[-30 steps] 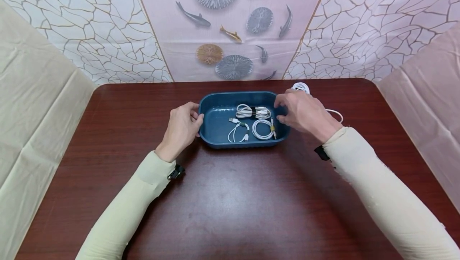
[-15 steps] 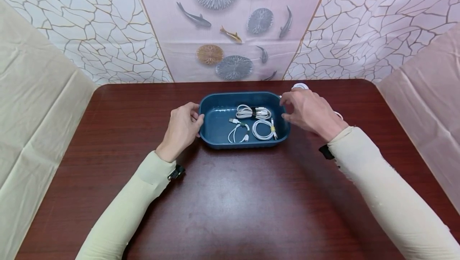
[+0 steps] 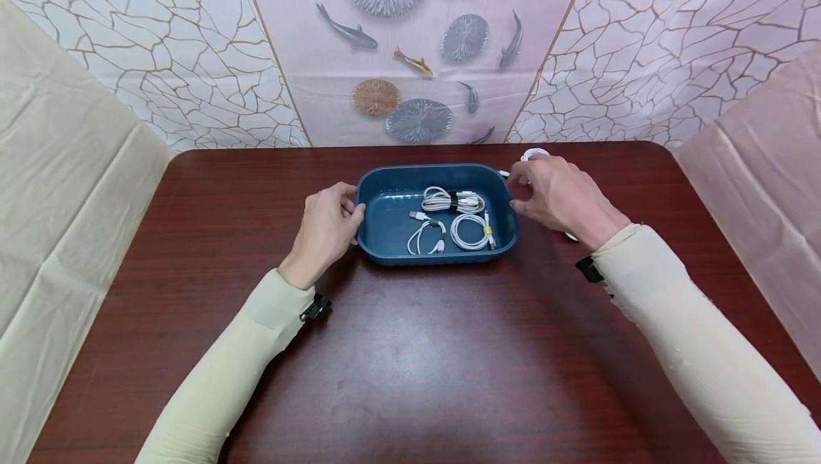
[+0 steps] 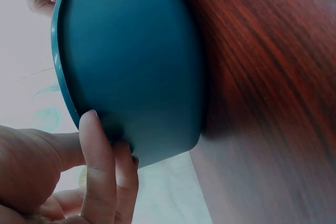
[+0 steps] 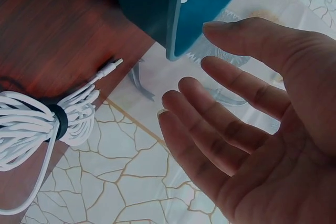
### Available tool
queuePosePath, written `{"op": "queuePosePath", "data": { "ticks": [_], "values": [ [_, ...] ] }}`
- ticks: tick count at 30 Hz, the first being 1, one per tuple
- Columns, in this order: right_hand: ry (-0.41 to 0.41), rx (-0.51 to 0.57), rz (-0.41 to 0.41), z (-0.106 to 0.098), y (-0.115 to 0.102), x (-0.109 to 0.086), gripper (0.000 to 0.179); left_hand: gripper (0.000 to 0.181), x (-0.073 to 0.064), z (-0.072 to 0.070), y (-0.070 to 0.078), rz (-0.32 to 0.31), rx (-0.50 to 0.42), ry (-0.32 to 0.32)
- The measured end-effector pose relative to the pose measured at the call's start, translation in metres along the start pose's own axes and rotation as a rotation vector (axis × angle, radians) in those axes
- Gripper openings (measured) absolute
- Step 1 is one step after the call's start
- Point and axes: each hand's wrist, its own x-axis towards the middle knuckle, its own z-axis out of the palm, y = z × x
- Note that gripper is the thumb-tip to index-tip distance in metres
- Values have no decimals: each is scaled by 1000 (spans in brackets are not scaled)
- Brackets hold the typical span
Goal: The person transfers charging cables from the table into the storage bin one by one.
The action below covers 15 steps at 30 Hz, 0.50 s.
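A dark blue plastic bin sits toward the back of the brown table. Inside it lie three tied white cables: a thick bundle with a black strap, a small loop with a USB plug, and a round coil with a yellow tie. My left hand pinches the bin's left rim, fingertips against the outer wall. Just off the right end is my right hand, fingers relaxed and apart, holding nothing in the right wrist view. Beyond it is a larger white cable bundle with a black strap.
The large bundle's plug end points toward the bin, and part of its cord loops out beneath my right hand. A patterned cloth hangs behind the table's back edge; pale cloths hang at both sides.
My right hand has drawn back to the right, from over the bin's right rim to just outside it, over the large bundle's cord. My left hand and the bin stay put.
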Motion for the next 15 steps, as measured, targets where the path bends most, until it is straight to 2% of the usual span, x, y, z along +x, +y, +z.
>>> {"op": "queuePosePath", "data": {
  "ticks": [5, 15],
  "values": [
    [19, -2, 4, 1, 4, 0, 31, 35, 0, 0, 0, -1, 3, -1],
    [6, -3, 30, 0, 7, 2, 33, 35, 0, 0, 0, 3, 5, -2]
  ]
}}
